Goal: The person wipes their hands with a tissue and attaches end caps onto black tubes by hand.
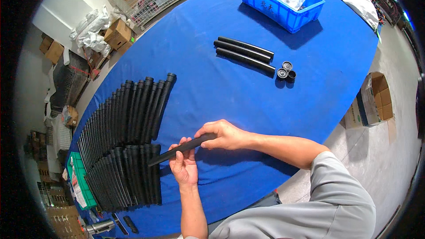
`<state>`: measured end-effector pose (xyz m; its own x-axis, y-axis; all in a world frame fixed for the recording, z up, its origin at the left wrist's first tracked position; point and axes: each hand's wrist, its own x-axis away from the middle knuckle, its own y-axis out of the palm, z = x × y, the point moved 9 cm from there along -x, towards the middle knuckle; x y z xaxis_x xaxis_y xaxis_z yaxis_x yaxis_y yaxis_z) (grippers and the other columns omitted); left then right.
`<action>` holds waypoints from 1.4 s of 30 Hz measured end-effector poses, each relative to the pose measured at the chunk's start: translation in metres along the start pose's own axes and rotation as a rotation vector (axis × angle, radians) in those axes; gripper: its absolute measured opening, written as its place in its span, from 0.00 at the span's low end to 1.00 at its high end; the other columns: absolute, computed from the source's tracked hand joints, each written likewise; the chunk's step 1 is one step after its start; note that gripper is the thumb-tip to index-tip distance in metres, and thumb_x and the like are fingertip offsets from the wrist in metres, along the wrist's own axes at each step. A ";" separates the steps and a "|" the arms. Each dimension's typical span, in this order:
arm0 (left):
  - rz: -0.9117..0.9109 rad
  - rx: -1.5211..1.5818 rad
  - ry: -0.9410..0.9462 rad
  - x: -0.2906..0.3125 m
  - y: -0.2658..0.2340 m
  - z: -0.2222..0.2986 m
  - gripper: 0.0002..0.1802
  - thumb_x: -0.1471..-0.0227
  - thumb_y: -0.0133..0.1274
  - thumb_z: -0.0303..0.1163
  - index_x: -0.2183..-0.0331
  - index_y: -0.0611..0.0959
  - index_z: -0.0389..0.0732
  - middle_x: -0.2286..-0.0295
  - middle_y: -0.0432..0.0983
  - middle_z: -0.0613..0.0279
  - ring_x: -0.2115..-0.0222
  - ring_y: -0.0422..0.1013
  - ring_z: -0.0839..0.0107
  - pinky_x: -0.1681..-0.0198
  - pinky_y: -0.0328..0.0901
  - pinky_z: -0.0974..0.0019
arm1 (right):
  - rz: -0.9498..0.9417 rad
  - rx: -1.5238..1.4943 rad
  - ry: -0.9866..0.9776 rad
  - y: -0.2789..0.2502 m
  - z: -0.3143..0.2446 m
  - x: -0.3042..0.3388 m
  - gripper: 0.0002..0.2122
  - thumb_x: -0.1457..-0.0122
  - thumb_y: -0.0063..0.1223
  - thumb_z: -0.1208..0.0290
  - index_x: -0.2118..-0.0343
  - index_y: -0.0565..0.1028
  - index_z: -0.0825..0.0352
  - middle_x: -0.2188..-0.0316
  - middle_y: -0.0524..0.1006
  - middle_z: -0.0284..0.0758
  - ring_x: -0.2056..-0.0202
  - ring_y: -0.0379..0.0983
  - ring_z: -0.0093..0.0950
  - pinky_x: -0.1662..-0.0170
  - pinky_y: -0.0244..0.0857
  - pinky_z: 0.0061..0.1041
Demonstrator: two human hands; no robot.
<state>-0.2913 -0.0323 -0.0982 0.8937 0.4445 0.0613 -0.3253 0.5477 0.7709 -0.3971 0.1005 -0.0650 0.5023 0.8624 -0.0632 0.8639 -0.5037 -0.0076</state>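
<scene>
Both of my hands hold one long black tube (pixel 177 150) above the blue table (pixel 230 102). My left hand (pixel 184 166) grips its middle from below. My right hand (pixel 223 133) pinches its right end. The tube's left tip hangs over two rows of several matching black tubes (pixel 126 141) laid side by side at the left. Three more loose black tubes (pixel 244 54) lie farther out on the table, with three small black round caps (pixel 286 71) next to their right ends.
A blue plastic crate (pixel 283 4) holding clear plastic bags stands at the far edge. A green bin (pixel 79 181) sits at the table's left end. Cardboard boxes (pixel 118 33) and wire racks stand on the floor behind, and an open carton (pixel 374 99) stands at right.
</scene>
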 end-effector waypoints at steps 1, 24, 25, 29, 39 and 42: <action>0.023 -0.008 -0.010 0.001 0.001 -0.001 0.13 0.44 0.54 0.25 0.56 0.75 0.40 0.54 0.74 0.45 0.50 0.70 0.51 0.44 0.67 0.49 | 0.053 0.109 -0.176 -0.003 -0.011 -0.001 0.16 0.47 0.60 0.70 0.56 0.76 0.70 0.67 0.78 0.38 0.66 0.77 0.30 0.61 0.69 0.29; -0.025 0.047 0.007 -0.003 -0.008 -0.001 0.12 0.44 0.53 0.25 0.56 0.76 0.39 0.54 0.75 0.44 0.49 0.69 0.50 0.45 0.68 0.50 | 0.127 0.183 -0.327 -0.005 -0.020 0.005 0.15 0.48 0.60 0.68 0.59 0.76 0.70 0.71 0.75 0.40 0.69 0.74 0.35 0.66 0.66 0.33; 0.000 0.038 0.013 -0.001 -0.011 0.002 0.12 0.44 0.54 0.25 0.56 0.76 0.41 0.54 0.74 0.45 0.49 0.70 0.51 0.46 0.69 0.48 | 0.105 0.179 -0.309 -0.003 -0.021 0.003 0.15 0.48 0.60 0.68 0.58 0.75 0.70 0.70 0.75 0.40 0.68 0.74 0.36 0.65 0.66 0.33; 0.039 0.025 0.005 -0.003 -0.010 0.000 0.13 0.45 0.54 0.25 0.56 0.76 0.41 0.54 0.75 0.45 0.49 0.69 0.50 0.45 0.67 0.48 | 0.125 0.205 -0.387 -0.004 -0.022 0.005 0.15 0.47 0.59 0.70 0.58 0.75 0.69 0.68 0.75 0.41 0.66 0.73 0.37 0.63 0.66 0.33; 0.009 0.059 -0.022 0.000 -0.006 0.000 0.14 0.47 0.56 0.23 0.57 0.76 0.41 0.55 0.75 0.47 0.48 0.69 0.49 0.44 0.66 0.48 | -0.077 -0.240 0.195 0.010 0.011 0.003 0.17 0.46 0.61 0.68 0.55 0.75 0.70 0.64 0.78 0.39 0.63 0.75 0.29 0.61 0.68 0.28; 0.033 0.065 -0.033 -0.001 -0.003 -0.002 0.13 0.46 0.56 0.24 0.57 0.76 0.41 0.54 0.75 0.47 0.48 0.69 0.50 0.44 0.66 0.48 | 0.066 0.010 -0.163 -0.002 -0.003 -0.003 0.15 0.44 0.59 0.68 0.57 0.76 0.70 0.70 0.78 0.36 0.70 0.75 0.23 0.66 0.69 0.25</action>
<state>-0.2915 -0.0334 -0.1019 0.8926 0.4378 0.1075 -0.3353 0.4854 0.8074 -0.3997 0.0993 -0.0615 0.5444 0.8083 -0.2245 0.8284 -0.5601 -0.0080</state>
